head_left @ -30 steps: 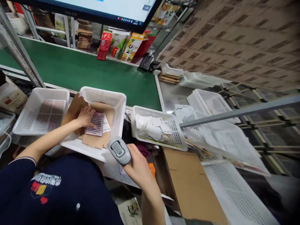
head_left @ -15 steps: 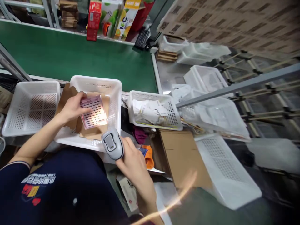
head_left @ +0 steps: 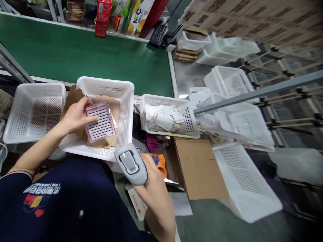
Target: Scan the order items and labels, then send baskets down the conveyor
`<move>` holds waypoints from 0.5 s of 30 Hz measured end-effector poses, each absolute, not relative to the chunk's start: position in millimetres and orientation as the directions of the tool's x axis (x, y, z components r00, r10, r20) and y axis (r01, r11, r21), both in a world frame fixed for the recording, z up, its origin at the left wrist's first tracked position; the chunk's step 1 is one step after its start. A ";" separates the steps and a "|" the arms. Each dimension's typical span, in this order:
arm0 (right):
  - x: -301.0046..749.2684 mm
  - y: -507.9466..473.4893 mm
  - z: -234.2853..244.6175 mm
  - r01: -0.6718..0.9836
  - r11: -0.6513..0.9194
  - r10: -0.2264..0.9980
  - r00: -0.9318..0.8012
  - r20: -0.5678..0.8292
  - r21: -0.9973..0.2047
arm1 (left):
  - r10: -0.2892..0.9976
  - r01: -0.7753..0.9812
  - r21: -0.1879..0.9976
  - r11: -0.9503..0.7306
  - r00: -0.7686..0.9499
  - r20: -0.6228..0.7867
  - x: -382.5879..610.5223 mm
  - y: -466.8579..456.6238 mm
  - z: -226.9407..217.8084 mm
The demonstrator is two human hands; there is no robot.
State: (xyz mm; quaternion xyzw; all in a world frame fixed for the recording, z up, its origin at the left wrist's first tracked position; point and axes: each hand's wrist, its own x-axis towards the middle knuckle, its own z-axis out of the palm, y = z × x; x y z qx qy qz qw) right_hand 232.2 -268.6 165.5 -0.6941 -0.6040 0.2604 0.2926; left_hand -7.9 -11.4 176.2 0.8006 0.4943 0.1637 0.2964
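Note:
My left hand (head_left: 78,116) grips a flat pink case (head_left: 101,122) by its left edge, thumb across its clear front. Rows of short black tufts, like false eyelashes, show inside the case. It is held over a white basket (head_left: 126,97) that has brown cardboard (head_left: 111,101) in it. In my right hand (head_left: 153,181) is a grey handheld barcode scanner (head_left: 131,163), its head toward the basket's near right corner. The fingers on the scanner's handle are mostly hidden behind it.
An empty-looking white basket (head_left: 22,111) stands to the left. On the right, another basket (head_left: 145,114) holds paper slips (head_left: 165,117), near an open cardboard box (head_left: 202,168) and a tilted white crate (head_left: 244,181). A green conveyor belt (head_left: 88,57) runs behind; a grey bar (head_left: 257,92) crosses the right side.
The scanner's bright light on the pink case has gone out. My right hand has drawn the scanner slightly right and toward me. My left hand still holds the case.

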 end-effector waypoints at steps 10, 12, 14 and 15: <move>233.6 -275.0 157.8 0.593 -0.135 0.985 0.167 -0.042 -0.794 | 0.879 0.675 0.671 -0.306 0.471 -0.073 -9.0 -12.7 175.0; 234.8 -279.6 154.6 0.575 -0.123 0.986 0.164 -0.033 -0.809 | 0.885 0.679 0.672 -0.296 0.460 -0.075 -7.4 -12.1 172.2; 238.9 -279.1 151.0 0.579 -0.067 0.991 0.130 0.011 -0.813 | 0.893 0.682 0.681 -0.269 0.442 -0.090 -5.4 -16.3 168.5; 242.5 -273.5 149.3 0.595 -0.021 0.993 0.106 0.053 -0.803 | 0.895 0.681 0.688 -0.252 0.433 -0.101 -4.2 -19.3 165.9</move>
